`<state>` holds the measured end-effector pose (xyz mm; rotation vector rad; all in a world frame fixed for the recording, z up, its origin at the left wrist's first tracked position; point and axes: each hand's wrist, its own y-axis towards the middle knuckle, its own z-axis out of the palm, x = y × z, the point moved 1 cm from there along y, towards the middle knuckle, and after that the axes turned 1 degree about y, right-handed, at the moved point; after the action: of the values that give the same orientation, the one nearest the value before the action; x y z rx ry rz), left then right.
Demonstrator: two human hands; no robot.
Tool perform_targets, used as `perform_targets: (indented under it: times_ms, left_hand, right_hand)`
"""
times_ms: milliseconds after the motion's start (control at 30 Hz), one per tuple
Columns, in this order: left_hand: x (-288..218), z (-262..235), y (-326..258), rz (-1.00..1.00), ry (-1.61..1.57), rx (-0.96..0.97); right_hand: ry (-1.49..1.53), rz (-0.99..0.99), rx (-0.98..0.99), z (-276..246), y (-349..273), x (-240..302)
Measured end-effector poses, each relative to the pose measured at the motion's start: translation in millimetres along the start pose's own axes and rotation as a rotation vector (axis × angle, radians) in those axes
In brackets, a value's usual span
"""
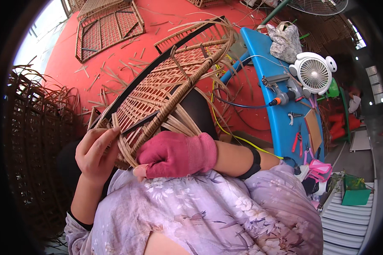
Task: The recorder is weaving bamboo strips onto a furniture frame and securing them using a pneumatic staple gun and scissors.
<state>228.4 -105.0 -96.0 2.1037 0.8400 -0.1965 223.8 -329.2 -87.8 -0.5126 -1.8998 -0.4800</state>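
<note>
A woven rattan panel (157,80) with a dark frame lies slantwise across my lap, its near end between my hands. My bare left hand (97,151) pinches a pale rattan strip (116,120) at the panel's near left corner, thumb and forefinger together. In a dark pink glove with a ribbed cuff, my right hand (166,155) is closed round the panel's near edge, where strips bend over the rim; the bare thumb tip shows. What lies inside that fist is hidden. Several loose strips (181,121) stick out from under the panel beside the right wrist.
On the right stands a blue table (264,85) with a white fan (315,74), an orange-and-grey power tool (281,98), red-handled pliers (297,142) and a floral bag (284,41). Stacked woven panels (38,136) rise at the left. Strip scraps litter the red floor (115,72); a yellow hose (242,145) runs near my right arm.
</note>
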Motion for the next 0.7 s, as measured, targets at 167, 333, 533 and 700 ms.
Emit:
perform_targets:
  times_ms: [167,333,533,700]
  left_hand:
    - [8.3,-7.5,-10.4,0.006,0.075,-0.037]
    - [18.1,-15.5,-33.8,-0.073,0.066,-0.036]
    - [26.7,-18.9,-51.9,-0.106,0.038,-0.018]
    - [24.2,-13.4,-44.2,-0.083,-0.002,-0.008]
  right_hand:
    - [-0.285,-0.209,-0.489,-43.4,-33.3,-24.7]
    - [-0.054,0.407,-1.257,-157.4,-169.5,-81.0]
    - [-0.539,1.096,-1.85,-193.0,-419.9,-109.3]
    - [-0.77,1.537,-1.536,-152.0,-511.9,-135.4]
